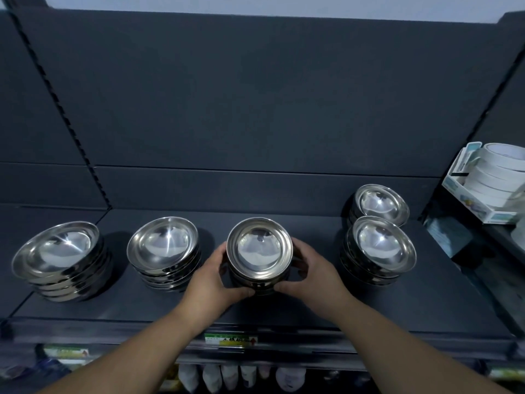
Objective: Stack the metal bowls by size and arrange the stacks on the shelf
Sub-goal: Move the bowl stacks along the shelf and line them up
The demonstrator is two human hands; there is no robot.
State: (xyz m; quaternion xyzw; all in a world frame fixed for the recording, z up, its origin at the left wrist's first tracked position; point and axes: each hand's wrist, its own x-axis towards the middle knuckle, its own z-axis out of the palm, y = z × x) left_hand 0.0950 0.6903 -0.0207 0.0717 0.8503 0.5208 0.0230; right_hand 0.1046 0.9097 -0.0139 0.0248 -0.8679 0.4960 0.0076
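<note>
Head view looks down on a dark shelf (284, 305) carrying five stacks of metal bowls, and the middle stack (260, 248) serves as the landmark. Bare shelf surface lies in front of the middle stack, up to the shelf's front lip, and more lies behind it, back to the dark rear panel. To its left, a gap of open shelf separates it from the second stack (162, 245), and farther left sits the widest stack (55, 250), close to the shelf's left end. To its right, past a broader open strip, the front right stack (380, 244) stands just before the rear right stack (379, 204). Both forearms reach in from below the middle stack. The left hand (214, 280) wraps the stack's left side and the right hand (311, 275) wraps its right side, fingers curled around the lower bowls and thumbs nearly meeting at the near side, so both hands grip the stack. The lower bowls are mostly hidden by the hands, so their number cannot be told. Far right of the middle stack, a box of white tape rolls (488, 180) is cut off by the frame edge. Below the shelf lip, a price label (230, 340) is too blurred to read.
</note>
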